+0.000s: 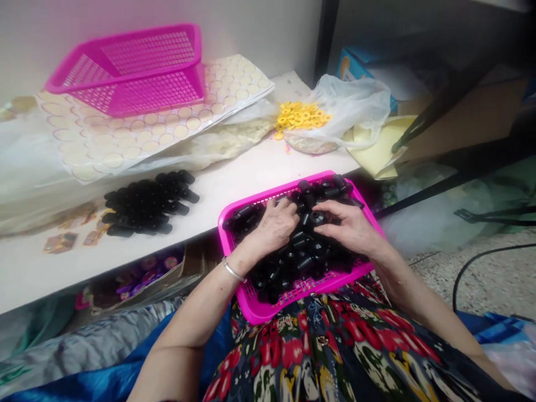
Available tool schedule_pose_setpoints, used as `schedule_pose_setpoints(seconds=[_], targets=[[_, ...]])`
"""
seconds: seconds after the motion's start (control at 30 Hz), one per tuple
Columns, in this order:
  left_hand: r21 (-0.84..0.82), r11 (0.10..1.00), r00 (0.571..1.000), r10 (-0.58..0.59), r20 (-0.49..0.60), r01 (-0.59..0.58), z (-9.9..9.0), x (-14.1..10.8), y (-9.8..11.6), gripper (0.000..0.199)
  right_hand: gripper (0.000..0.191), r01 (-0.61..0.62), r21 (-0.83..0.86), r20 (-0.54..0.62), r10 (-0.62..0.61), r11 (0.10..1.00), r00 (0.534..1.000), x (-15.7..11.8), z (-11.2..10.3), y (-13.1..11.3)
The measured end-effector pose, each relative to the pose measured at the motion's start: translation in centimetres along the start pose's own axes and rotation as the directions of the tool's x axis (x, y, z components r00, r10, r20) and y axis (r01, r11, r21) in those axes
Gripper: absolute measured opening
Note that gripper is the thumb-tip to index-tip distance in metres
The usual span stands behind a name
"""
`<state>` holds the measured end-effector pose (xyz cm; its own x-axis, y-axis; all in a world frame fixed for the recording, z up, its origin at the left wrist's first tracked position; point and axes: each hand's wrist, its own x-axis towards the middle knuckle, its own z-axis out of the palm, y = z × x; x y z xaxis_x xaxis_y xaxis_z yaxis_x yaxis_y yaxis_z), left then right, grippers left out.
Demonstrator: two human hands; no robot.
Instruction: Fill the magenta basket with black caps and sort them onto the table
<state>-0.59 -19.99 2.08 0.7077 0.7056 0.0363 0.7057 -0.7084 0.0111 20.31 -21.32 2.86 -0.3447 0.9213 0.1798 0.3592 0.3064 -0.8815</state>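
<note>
A pink basket [251, 310] full of black cylindrical parts [299, 262] rests against my lap at the table's edge. My left hand [278, 226], with a silver bracelet on its wrist, reaches into the parts with its fingers curled down; what its fingertips hold, if anything, is hidden. My right hand [345, 226] has its thumb and fingers around a black part with a round end [318, 217], over the right half of the basket. On the white table to the left lies a group of similar black parts [144, 204], laid side by side.
On the table [234, 173], an upper pink basket [154, 72] stands on sheets of round labels [234, 84]. Yellow rings [301, 115] spill beside a clear plastic bag [352, 100]. Below the table is a carton [184, 273] with purple items. Black metal bars cross at right.
</note>
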Motion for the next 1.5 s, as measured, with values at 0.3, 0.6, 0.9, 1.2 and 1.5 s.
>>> schedule_pose_setpoints(seconds=[0.3, 0.6, 0.9, 1.2, 1.5], targets=[[-0.573, 0.818, 0.944, -0.155, -0.291, -0.043, -0.1, -1.7, -1.8, 0.029, 0.033, 0.242, -0.15, 0.102, -0.229, 0.959, 0.968, -0.3, 0.6, -0.5], [-0.625, 0.778, 0.95, -0.14, -0.278, -0.068, -0.4, -1.6, -1.2, 0.025, 0.036, 0.281, -0.216, 0.176, -0.246, 0.935, 0.953, -0.2, 0.9, -1.1], [-0.986, -0.156, 0.852, -0.523, 0.033, -0.058, -1.4, -1.2, 0.8, 0.033, 0.028, 0.234, -0.084, -0.004, -0.235, 0.969, 0.972, -0.3, 0.6, -1.6], [-0.711, -0.675, 0.759, -0.563, 0.327, -0.195, -1.2, -1.4, 2.7, 0.033, 0.025, 0.173, -0.007, -0.061, -0.173, 0.985, 0.983, -1.1, 2.7, -2.8], [-0.807, -0.563, 0.727, -0.628, 0.278, -0.179, -0.9, -1.8, 3.2, 0.035, 0.018, 0.214, -0.091, -0.059, -0.22, 0.973, 0.974, -1.2, 2.8, -3.1]])
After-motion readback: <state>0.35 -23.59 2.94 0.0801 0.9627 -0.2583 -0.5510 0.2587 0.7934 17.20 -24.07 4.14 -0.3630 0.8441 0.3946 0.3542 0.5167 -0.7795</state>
